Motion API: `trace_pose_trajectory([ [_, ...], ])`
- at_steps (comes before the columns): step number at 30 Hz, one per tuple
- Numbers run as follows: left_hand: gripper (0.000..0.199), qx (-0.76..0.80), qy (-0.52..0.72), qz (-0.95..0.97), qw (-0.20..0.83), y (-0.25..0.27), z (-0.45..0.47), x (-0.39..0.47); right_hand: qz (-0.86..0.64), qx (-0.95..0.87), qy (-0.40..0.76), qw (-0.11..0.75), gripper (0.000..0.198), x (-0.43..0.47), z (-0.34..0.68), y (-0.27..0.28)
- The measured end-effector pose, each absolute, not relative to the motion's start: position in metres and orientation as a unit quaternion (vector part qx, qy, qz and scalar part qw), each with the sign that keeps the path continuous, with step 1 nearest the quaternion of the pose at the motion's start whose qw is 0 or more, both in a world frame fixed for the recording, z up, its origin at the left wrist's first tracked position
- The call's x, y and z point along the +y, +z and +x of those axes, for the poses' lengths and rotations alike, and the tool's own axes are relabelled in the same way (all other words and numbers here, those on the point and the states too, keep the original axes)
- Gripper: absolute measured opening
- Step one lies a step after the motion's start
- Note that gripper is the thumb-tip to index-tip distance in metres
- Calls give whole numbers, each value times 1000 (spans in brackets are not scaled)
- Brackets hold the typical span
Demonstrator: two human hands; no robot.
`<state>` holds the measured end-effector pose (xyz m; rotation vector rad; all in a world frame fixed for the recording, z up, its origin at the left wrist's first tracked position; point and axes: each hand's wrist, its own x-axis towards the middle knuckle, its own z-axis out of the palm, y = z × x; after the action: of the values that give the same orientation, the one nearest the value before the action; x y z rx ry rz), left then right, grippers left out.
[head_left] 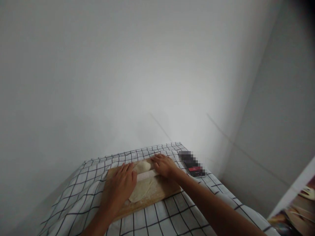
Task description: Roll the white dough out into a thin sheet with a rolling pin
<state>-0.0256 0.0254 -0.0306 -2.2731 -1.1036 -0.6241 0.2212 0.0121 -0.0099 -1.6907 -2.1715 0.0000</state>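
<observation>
A pale rolling pin (pixel 146 175) lies across a flattened sheet of dough (pixel 141 191) on a wooden board (pixel 161 194). The dough shows on both sides of the pin, with a rounded part (pixel 142 166) beyond it. My left hand (pixel 124 180) is over the pin's left end, its fingers pointing away from me and bent over it. Over the right end lies my right hand (pixel 164 165), fingers curled across the pin. Both ends of the pin are hidden under my hands. Light flour marks show on the board.
Under the board is a white tablecloth (pixel 147 221) with a dark grid pattern. A dark, partly pixelated phone-like object (pixel 194 167) lies right of the board. A white wall (pixel 137 82) rises behind the table. Colourful items (pixel 297 213) show at the lower right.
</observation>
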Motion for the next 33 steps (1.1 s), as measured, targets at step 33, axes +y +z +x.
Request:
trace_pose_trajectory([
  [33,46,-431,-168,-858,223,-24,-34,-3,-625,-756,-7,192,49,-13,206,-9],
])
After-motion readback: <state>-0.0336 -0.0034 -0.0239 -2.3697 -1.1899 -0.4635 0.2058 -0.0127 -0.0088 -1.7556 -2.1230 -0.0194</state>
